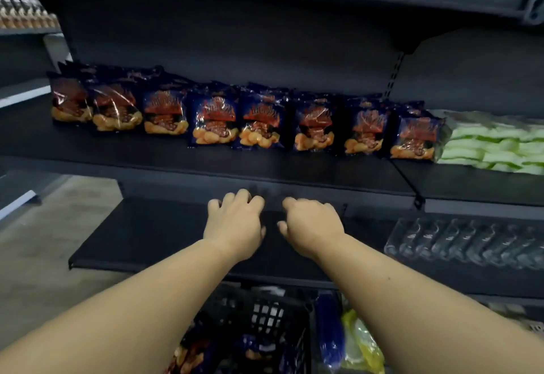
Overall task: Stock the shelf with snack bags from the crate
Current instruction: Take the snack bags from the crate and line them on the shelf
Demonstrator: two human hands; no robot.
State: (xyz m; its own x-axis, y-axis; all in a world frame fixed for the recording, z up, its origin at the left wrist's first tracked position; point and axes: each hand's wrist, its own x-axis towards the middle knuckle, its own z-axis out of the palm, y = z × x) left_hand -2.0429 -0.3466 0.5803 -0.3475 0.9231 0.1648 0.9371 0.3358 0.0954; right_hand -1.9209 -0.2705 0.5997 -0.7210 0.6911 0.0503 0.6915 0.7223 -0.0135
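- Step in hand (a judgement): between placements. Both hands hover empty below the front edge of the stocked shelf [206, 164], so the next move most likely calls for reaching down into the crate [265, 314] for another bag.
- Left hand [235, 220]: back of the hand towards the camera, fingers loosely curled, holding nothing; it hangs over the bare lower shelf [141, 235].
- Right hand [312, 223]: just beside the left and apart from it, fingers likewise loosely curled and empty.
- Snack bags on the shelf [235, 120]: a row running from the left end to near the right end, set back from the front edge. They stand upright and face forward, some with more bags behind. The packs are dark blue with a red-orange emblem and pale puffed pieces printed at the bottom; the film is glossy and crinkled.
- Snack bags in the crate [188, 356]: a few of the same pattern show at the bottom of the view, between the forearms, inside a black lattice-walled crate.
- Next move calls for (a judgement): a light grip on a bag's edge, since the puffed film would crush, then setting it upright in the free strip before the row.
- Beside the row, at the right end: pale green packs [494, 147].
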